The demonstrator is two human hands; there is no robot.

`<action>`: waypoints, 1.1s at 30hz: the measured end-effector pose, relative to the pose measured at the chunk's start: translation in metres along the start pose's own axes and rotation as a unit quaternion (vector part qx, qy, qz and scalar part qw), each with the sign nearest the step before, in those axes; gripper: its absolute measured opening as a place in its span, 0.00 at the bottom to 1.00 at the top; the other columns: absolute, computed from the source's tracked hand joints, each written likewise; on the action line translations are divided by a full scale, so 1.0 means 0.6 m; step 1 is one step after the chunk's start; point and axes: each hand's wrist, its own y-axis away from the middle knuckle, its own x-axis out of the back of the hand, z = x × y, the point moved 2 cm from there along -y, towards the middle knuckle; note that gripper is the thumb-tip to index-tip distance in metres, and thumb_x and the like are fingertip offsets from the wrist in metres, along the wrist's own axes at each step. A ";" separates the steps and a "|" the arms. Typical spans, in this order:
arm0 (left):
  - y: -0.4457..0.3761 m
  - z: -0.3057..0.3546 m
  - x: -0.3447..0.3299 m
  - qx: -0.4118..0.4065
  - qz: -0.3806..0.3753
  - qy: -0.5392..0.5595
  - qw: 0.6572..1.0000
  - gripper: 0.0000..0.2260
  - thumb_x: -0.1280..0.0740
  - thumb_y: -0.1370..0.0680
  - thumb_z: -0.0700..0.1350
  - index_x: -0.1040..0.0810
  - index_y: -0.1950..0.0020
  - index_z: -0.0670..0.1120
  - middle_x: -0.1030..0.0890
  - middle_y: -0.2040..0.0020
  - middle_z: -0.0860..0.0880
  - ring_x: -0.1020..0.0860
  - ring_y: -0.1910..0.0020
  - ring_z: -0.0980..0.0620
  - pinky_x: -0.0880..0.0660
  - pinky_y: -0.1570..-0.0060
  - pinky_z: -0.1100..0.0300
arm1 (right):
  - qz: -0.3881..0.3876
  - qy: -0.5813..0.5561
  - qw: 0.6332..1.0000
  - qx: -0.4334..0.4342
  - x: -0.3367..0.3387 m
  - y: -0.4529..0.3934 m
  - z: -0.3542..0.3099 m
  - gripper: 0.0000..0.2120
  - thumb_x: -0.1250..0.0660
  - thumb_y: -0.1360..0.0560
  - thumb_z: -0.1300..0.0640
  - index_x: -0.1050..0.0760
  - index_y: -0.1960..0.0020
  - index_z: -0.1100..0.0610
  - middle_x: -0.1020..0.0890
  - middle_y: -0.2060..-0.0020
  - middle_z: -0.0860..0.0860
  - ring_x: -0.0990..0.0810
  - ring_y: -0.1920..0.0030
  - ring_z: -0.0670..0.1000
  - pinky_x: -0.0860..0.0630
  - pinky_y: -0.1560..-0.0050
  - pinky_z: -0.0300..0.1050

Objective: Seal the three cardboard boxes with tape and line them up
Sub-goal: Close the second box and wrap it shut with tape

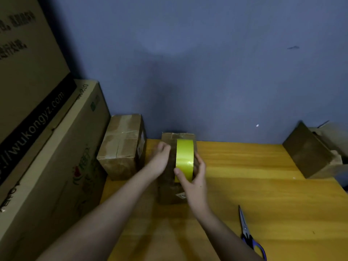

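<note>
Right hand (195,178) grips light, stiff tape roll (185,160) by its rim; left hand (160,159) curled on middle box (169,185), grip unclear.

Glossy yellow tape roll (185,160), matt cardboard box (170,187), smooth wooden table (263,194).

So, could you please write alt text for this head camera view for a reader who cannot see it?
A person's right hand grips a yellow tape roll on top of a small cardboard box on a wooden table, while the left hand rests on the box. Another taped box sits left, scissors lie right.
</note>
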 end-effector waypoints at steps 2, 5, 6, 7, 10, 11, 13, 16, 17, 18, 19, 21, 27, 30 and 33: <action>-0.005 -0.030 0.008 -0.042 0.016 -0.180 0.983 0.14 0.41 0.19 0.45 0.32 0.33 0.48 0.33 0.31 0.47 0.34 0.32 0.46 0.34 0.36 0.54 | -0.002 -0.053 0.998 -0.031 0.002 0.004 0.005 0.24 0.28 0.28 0.53 0.34 0.36 0.49 0.24 0.43 0.46 0.22 0.51 0.33 0.25 0.59 0.30; -0.008 -0.079 0.008 -0.126 -0.114 -0.312 0.935 0.31 0.37 0.22 0.49 0.47 0.22 0.50 0.52 0.22 0.55 0.51 0.23 0.51 0.44 0.27 0.48 | -0.015 -0.035 0.998 -0.045 -0.001 0.007 0.022 0.14 0.30 0.31 0.42 0.24 0.47 0.42 0.23 0.42 0.56 0.20 0.47 0.46 0.23 0.62 0.34; -0.007 -0.090 0.011 -0.150 -0.157 -0.356 0.909 0.35 0.36 0.23 0.53 0.52 0.21 0.51 0.58 0.22 0.56 0.58 0.23 0.53 0.47 0.26 0.47 | -0.016 -0.036 0.998 -0.048 -0.002 0.007 0.026 0.13 0.30 0.32 0.39 0.24 0.49 0.40 0.23 0.42 0.56 0.21 0.46 0.48 0.22 0.62 0.35; -0.007 -0.100 0.014 -0.169 -0.189 -0.407 0.878 0.40 0.36 0.24 0.57 0.58 0.22 0.52 0.63 0.23 0.56 0.64 0.24 0.54 0.51 0.26 0.47 | -0.018 -0.036 0.998 -0.051 -0.004 0.008 0.028 0.13 0.30 0.32 0.38 0.24 0.49 0.39 0.23 0.42 0.55 0.21 0.45 0.49 0.22 0.61 0.37; -0.006 -0.118 0.023 -0.194 -0.216 -0.519 0.804 0.51 0.40 0.32 0.73 0.67 0.24 0.52 0.72 0.26 0.55 0.71 0.27 0.53 0.55 0.28 0.51 | -0.031 -0.071 0.996 -0.034 0.001 0.004 0.019 0.11 0.30 0.30 0.42 0.23 0.47 0.39 0.19 0.46 0.47 0.20 0.45 0.46 0.22 0.52 0.39; -0.003 -0.122 0.022 -0.202 -0.207 -0.544 0.788 0.54 0.44 0.35 0.78 0.68 0.24 0.52 0.72 0.26 0.54 0.71 0.27 0.52 0.56 0.28 0.51 | -0.042 -0.083 0.995 -0.032 0.004 0.004 0.015 0.12 0.30 0.29 0.45 0.23 0.46 0.41 0.18 0.48 0.44 0.20 0.45 0.45 0.22 0.50 0.39; 0.004 -0.127 0.015 -0.220 -0.161 -0.583 0.765 0.53 0.53 0.37 0.80 0.67 0.24 0.50 0.67 0.23 0.50 0.67 0.25 0.48 0.54 0.26 0.50 | -0.060 -0.092 0.993 -0.032 0.013 0.000 0.012 0.14 0.32 0.29 0.48 0.24 0.44 0.45 0.17 0.50 0.42 0.19 0.46 0.43 0.23 0.48 0.38; 0.028 -0.133 -0.013 -0.193 -0.083 -0.573 0.792 0.50 0.63 0.38 0.75 0.64 0.22 0.49 0.59 0.21 0.47 0.61 0.23 0.46 0.48 0.27 0.50 | -0.054 -0.106 0.991 -0.058 0.029 -0.011 0.011 0.18 0.32 0.31 0.45 0.24 0.43 0.48 0.17 0.49 0.45 0.19 0.46 0.46 0.24 0.46 0.40; 0.039 -0.131 -0.030 -0.171 -0.060 -0.561 0.808 0.49 0.63 0.37 0.75 0.62 0.22 0.48 0.58 0.21 0.47 0.60 0.23 0.46 0.47 0.27 0.50 | -0.035 -0.113 0.991 -0.064 0.035 -0.017 0.011 0.19 0.32 0.32 0.44 0.24 0.43 0.50 0.18 0.48 0.48 0.20 0.46 0.48 0.24 0.45 0.42; 0.051 -0.127 -0.051 -0.148 -0.040 -0.549 0.822 0.48 0.61 0.35 0.75 0.61 0.22 0.48 0.57 0.21 0.46 0.59 0.23 0.45 0.47 0.27 0.50 | -0.008 -0.119 0.990 -0.068 0.041 -0.023 0.011 0.20 0.32 0.32 0.44 0.24 0.43 0.52 0.18 0.49 0.50 0.20 0.47 0.50 0.25 0.46 0.43; 0.060 -0.120 -0.071 -0.126 -0.027 -0.538 0.833 0.48 0.59 0.33 0.76 0.60 0.22 0.47 0.56 0.21 0.46 0.58 0.23 0.44 0.47 0.28 0.50 | 0.014 -0.122 0.990 -0.069 0.046 -0.029 0.008 0.21 0.32 0.31 0.44 0.23 0.43 0.54 0.18 0.49 0.52 0.20 0.49 0.49 0.24 0.49 0.42; 0.071 -0.103 -0.095 -0.095 -0.029 -0.534 0.839 0.51 0.61 0.37 0.77 0.57 0.22 0.47 0.54 0.21 0.46 0.56 0.23 0.43 0.48 0.29 0.48 | 0.045 -0.129 0.989 -0.059 0.056 -0.040 0.004 0.15 0.33 0.28 0.47 0.22 0.46 0.56 0.17 0.54 0.50 0.19 0.54 0.46 0.24 0.55 0.39; 0.006 -0.066 -0.016 -0.159 -0.029 -0.498 0.852 0.25 0.48 0.21 0.61 0.37 0.28 0.51 0.37 0.28 0.47 0.39 0.29 0.46 0.41 0.33 0.49 | 0.044 -0.157 0.985 -0.064 0.069 -0.045 0.006 0.11 0.35 0.23 0.55 0.23 0.43 0.57 0.17 0.56 0.49 0.17 0.59 0.42 0.24 0.62 0.33; -0.057 -0.058 0.005 -0.156 0.018 -0.415 0.896 0.23 0.44 0.19 0.52 0.41 0.26 0.48 0.40 0.26 0.46 0.39 0.28 0.46 0.42 0.32 0.50 | 0.033 -0.166 0.983 -0.073 0.067 -0.038 0.009 0.15 0.34 0.26 0.53 0.23 0.42 0.58 0.15 0.56 0.49 0.16 0.58 0.45 0.23 0.62 0.35; -0.115 -0.058 0.004 -0.136 -0.029 -0.383 0.913 0.26 0.48 0.18 0.50 0.53 0.21 0.49 0.53 0.21 0.51 0.52 0.23 0.52 0.53 0.25 0.54 | 0.041 -0.175 0.981 -0.072 0.074 -0.037 0.012 0.14 0.35 0.26 0.53 0.23 0.44 0.58 0.15 0.58 0.49 0.16 0.57 0.45 0.23 0.62 0.36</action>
